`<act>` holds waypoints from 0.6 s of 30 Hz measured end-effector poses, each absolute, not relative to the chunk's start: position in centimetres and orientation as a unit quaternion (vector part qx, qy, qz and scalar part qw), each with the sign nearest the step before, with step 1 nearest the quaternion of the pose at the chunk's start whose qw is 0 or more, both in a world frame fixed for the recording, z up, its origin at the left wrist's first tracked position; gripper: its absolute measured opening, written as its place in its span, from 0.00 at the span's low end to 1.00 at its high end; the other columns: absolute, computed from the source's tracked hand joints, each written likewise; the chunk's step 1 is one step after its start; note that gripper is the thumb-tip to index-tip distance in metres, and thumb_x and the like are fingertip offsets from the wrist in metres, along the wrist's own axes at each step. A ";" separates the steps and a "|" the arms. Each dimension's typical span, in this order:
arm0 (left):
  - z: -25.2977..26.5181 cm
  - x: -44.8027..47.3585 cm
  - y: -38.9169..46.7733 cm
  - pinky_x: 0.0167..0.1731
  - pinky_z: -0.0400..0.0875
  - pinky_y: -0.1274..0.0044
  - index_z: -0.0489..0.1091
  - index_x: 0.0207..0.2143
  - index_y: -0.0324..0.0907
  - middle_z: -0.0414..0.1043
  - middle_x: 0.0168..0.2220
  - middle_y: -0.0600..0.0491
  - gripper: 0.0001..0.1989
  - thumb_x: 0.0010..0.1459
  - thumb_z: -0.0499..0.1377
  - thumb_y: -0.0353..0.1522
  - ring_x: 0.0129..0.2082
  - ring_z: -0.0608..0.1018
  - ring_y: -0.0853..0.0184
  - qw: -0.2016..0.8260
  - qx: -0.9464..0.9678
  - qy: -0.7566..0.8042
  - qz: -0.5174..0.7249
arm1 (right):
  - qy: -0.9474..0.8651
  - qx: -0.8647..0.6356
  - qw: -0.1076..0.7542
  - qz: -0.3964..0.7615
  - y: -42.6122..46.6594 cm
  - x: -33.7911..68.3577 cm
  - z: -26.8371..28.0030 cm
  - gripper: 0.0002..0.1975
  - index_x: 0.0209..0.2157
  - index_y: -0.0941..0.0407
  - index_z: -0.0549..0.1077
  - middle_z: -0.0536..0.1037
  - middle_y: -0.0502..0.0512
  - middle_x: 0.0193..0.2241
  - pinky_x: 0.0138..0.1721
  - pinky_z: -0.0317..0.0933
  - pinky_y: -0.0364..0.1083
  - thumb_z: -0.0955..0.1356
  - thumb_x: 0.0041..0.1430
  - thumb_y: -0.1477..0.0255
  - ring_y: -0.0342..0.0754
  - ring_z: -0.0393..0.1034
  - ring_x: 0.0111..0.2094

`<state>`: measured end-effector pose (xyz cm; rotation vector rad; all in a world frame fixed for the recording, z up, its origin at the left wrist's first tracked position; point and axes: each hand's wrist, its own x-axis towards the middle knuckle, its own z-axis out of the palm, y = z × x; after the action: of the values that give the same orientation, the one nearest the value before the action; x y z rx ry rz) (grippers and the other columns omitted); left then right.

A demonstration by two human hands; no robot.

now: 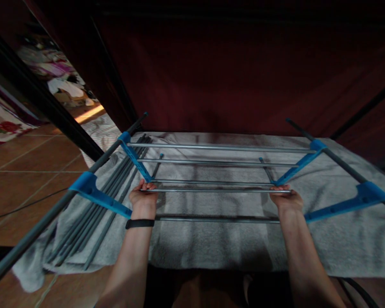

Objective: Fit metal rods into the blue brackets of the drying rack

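Observation:
A partly assembled rack of grey metal tubes and blue plastic brackets stands across a grey cloth. My left hand (143, 196), a black band on its wrist, is closed round the left end of a thin metal tube (211, 191). At the tube's other end, my right hand (287, 199) grips it too. The tube lies level between the rack's left front bracket (99, 196) and right front bracket (343, 206). Below it runs a lower crossbar (218, 220). Further back, other crossbars (218, 148) join the rear left bracket (134, 156) and rear right bracket (300, 163).
Several loose grey tubes (98, 209) lie bundled on the grey cloth (211, 248) at the left. A dark red panel (218, 77) rises behind the rack. Brown tiles (22, 164) and a thin cable (25, 205) are on the left; cloth items (64, 85) pile up beyond.

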<state>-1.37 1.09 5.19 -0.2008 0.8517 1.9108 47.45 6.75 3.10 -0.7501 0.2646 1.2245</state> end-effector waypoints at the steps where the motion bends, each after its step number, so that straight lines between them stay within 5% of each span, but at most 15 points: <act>1: 5.2 -1.4 1.1 0.14 0.53 0.80 0.55 0.26 0.44 0.43 0.17 0.61 0.06 0.51 0.50 0.25 0.12 0.57 0.72 0.489 -0.087 0.361 0.789 | 0.123 -0.343 0.745 0.558 6.8 47.5 3.1 0.15 0.28 0.54 0.58 0.60 0.42 0.16 0.14 0.60 0.43 0.49 0.65 0.71 0.41 0.58 0.13; 11: 5.7 -1.1 1.3 0.15 0.55 0.81 0.57 0.27 0.43 0.50 0.18 0.60 0.06 0.50 0.49 0.23 0.13 0.61 0.72 0.473 -0.119 0.381 0.786 | 0.072 -0.352 0.754 0.550 7.3 48.0 2.5 0.04 0.27 0.53 0.55 0.62 0.43 0.17 0.16 0.61 0.41 0.57 0.52 0.77 0.40 0.61 0.15; 18: 6.8 -0.3 1.1 0.14 0.56 0.82 0.61 0.28 0.40 0.54 0.17 0.58 0.06 0.53 0.46 0.25 0.15 0.65 0.71 0.483 -0.134 0.345 0.794 | 0.071 -0.329 0.761 0.554 7.1 48.0 2.1 0.09 0.27 0.53 0.54 0.58 0.42 0.16 0.15 0.57 0.41 0.52 0.61 0.72 0.40 0.56 0.13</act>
<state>-0.30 1.14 6.78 -0.3264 0.8400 1.9350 48.03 7.11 2.09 -0.7155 0.1544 1.2059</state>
